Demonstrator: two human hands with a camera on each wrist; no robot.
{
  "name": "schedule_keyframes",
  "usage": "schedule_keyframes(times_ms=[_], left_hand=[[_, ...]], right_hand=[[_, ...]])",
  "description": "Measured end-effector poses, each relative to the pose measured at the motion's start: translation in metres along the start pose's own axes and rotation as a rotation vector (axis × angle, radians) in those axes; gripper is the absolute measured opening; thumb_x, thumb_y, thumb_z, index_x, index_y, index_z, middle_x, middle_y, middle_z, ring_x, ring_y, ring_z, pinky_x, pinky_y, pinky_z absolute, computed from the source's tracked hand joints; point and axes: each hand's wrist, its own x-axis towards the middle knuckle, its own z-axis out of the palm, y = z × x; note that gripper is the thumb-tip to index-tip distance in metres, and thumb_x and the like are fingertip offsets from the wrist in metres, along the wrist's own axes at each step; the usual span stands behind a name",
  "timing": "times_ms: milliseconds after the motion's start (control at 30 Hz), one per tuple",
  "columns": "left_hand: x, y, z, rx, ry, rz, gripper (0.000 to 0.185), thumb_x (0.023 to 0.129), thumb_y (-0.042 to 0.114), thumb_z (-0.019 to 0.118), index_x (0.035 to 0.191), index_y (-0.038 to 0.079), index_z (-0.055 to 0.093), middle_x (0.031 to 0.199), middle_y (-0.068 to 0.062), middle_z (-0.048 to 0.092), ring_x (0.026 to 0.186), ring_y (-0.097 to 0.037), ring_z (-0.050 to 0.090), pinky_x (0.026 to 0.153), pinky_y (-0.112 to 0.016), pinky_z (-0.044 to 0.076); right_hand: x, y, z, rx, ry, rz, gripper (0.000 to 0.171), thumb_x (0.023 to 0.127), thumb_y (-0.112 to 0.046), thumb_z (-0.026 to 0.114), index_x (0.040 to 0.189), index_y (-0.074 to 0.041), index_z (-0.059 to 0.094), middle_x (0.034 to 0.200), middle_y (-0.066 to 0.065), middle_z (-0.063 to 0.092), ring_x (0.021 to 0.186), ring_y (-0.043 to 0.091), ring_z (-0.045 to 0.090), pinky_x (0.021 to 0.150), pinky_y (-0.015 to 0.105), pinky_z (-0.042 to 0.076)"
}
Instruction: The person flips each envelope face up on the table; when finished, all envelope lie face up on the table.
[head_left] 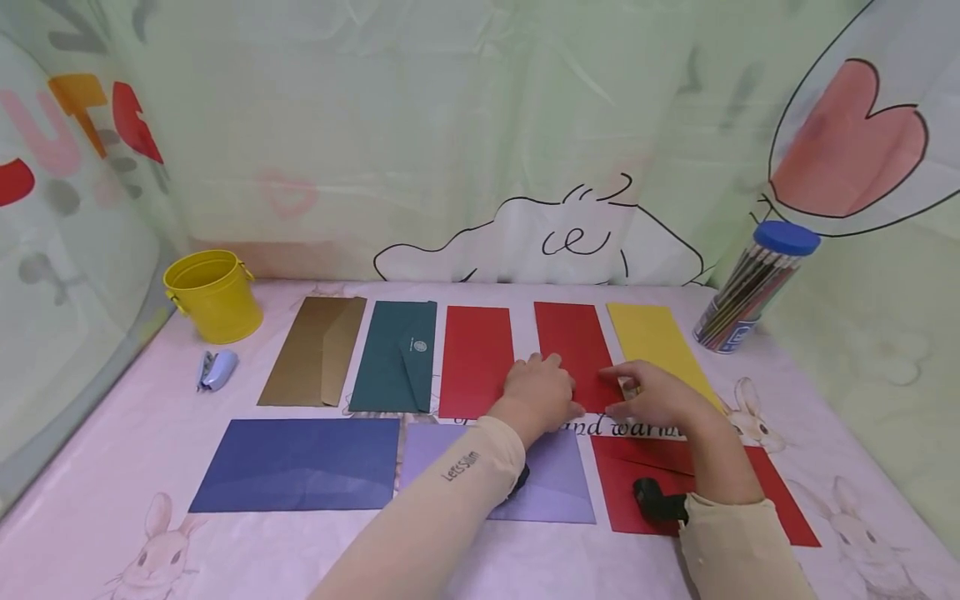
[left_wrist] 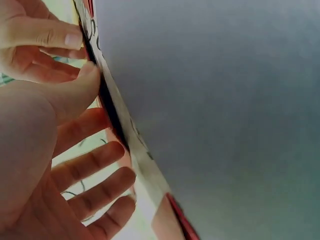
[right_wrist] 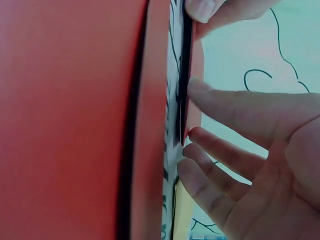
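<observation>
In the head view a red envelope (head_left: pixel 572 342) lies in the back row, right of centre, between my two hands. My left hand (head_left: pixel 538 393) rests at its left and lower edge, with the fingers extended. From the right, my right hand (head_left: pixel 656 396) touches its right edge with thumb and fingers spread apart. The left wrist view shows my left hand's fingers (left_wrist: pixel 100 192) fairly straight. In the right wrist view my right thumb (right_wrist: pixel 225 102) meets the envelope's dark edge. Another red envelope (head_left: pixel 474 358) lies just left, and a yellow envelope (head_left: pixel 656 333) to the right.
The back row also holds a brown envelope (head_left: pixel 307 354) and a green envelope (head_left: pixel 382 358). In front lie a blue envelope (head_left: pixel 300 465), a lilac envelope (head_left: pixel 558 492) and a red one (head_left: pixel 780 500). A yellow bucket (head_left: pixel 217 300), a small stapler (head_left: pixel 217 370) and a pencil tub (head_left: pixel 753 287) stand around.
</observation>
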Motion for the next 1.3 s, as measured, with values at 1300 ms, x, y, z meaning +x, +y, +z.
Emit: schedule_keyframes(times_ms=[1300], left_hand=[[-0.023,-0.019,0.000,-0.880,0.165,-0.270,0.078,0.079,0.025,0.086,0.144,0.012,0.045,0.105,-0.005,0.066,0.093,-0.018,0.065,0.081,-0.034,0.056]], right_hand=[[0.005,-0.011,0.007,0.117,-0.017,0.002,0.082,0.085,-0.024,0.081,0.150,0.005,0.040,0.133,0.031,0.052,0.121,0.048,0.050,0.084,0.042,0.057]])
